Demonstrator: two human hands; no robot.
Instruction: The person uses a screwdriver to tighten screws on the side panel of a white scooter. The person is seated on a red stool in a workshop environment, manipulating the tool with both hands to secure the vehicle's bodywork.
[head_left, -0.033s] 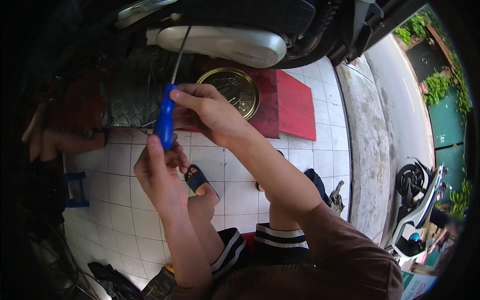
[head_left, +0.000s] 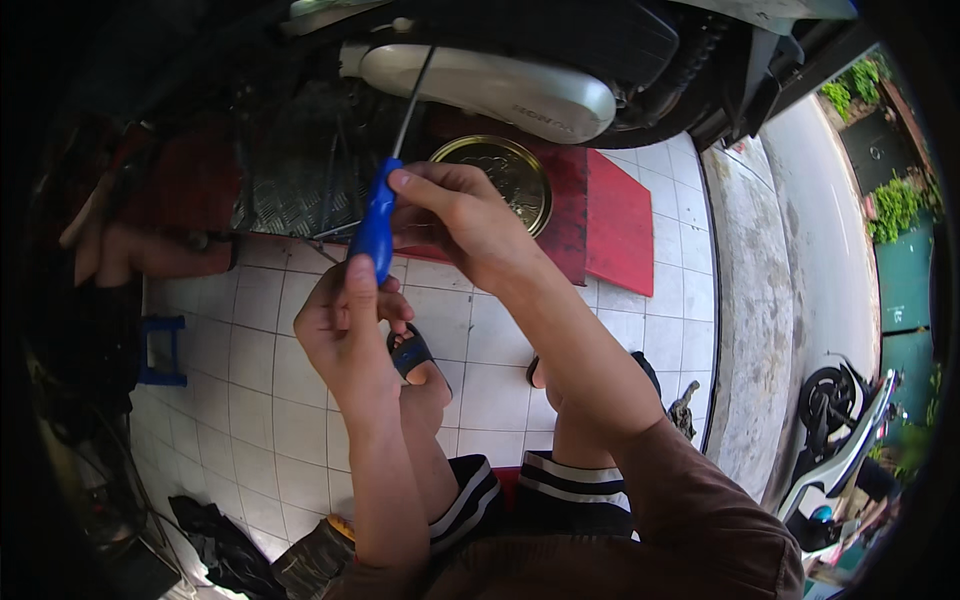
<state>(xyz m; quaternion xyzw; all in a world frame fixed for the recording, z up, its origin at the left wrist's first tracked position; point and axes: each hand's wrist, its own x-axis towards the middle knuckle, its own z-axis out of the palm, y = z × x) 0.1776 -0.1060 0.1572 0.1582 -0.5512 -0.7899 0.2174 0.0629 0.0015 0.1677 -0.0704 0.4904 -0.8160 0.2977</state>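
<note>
My left hand (head_left: 345, 320) is closed on the lower end of a blue screwdriver handle (head_left: 375, 230). My right hand (head_left: 465, 220) grips the upper part of that handle, thumb pressed near the shaft's base. The metal shaft (head_left: 418, 90) points up to the dark underside of a raised scooter, overlapping its silver engine-side cover (head_left: 485, 90); whether the tip touches anything is unclear. Behind my right hand, a round gold-rimmed tray (head_left: 485, 142) rests on a red platform (head_left: 620, 230), beside dark chequer-plate metal (head_left: 280, 205) with thin metal tools.
Another person's bare limb (head_left: 170, 255) is at the left, above a blue plastic stool (head_left: 160, 350). My sandalled feet are on white floor tiles (head_left: 280, 380). A concrete ledge and road run along the right, with a parked white-and-black motorbike (head_left: 830, 480). Dark bags lie at lower left.
The view has shifted slightly, so the scooter, platform, hands and screwdriver appear a little further right. Both hands keep the same grip on the handle.
</note>
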